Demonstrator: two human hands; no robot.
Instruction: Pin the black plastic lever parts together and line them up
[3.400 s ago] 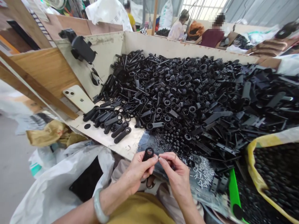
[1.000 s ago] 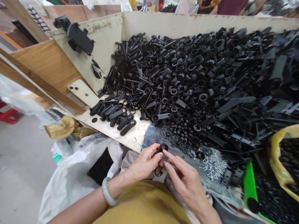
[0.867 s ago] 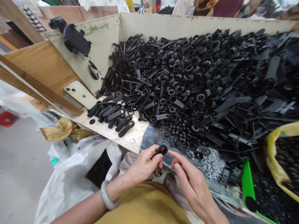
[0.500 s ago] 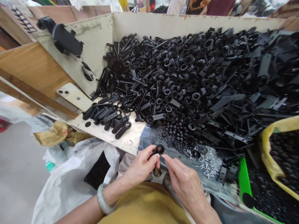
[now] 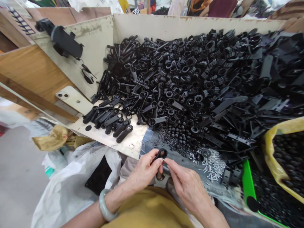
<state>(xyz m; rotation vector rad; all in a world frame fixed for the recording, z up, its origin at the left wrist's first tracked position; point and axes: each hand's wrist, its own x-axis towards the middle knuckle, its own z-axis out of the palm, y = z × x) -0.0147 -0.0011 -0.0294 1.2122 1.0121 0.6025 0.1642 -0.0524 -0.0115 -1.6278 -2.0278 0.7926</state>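
My left hand (image 5: 144, 167), with a pale green bangle (image 5: 105, 205) on its wrist, grips a black plastic part with a ring-shaped end (image 5: 162, 153). The ring points up between thumb and fingers; the rest of the part is mostly covered. At the ring's lower edge, my right hand (image 5: 187, 180) is closed in a pinch on a small thin shiny piece (image 5: 163, 160), too small to identify surely. Both hands are close together over my lap, in front of the bench edge. To their right lies a heap of small silver screws or pins (image 5: 213, 164).
A large pile of black plastic parts (image 5: 171, 72) fills the bench. Finished-looking black handles (image 5: 124, 133) lie at left, near a white phone (image 5: 74, 99). Small black balls (image 5: 182, 137) lie ahead. A yellow-rimmed bag (image 5: 270, 148) and a green strip (image 5: 249, 180) stand at right.
The view has shifted slightly. Both hands keep their hold on the black part and the small piece, with only a slight movement of the right fingers at the ring.
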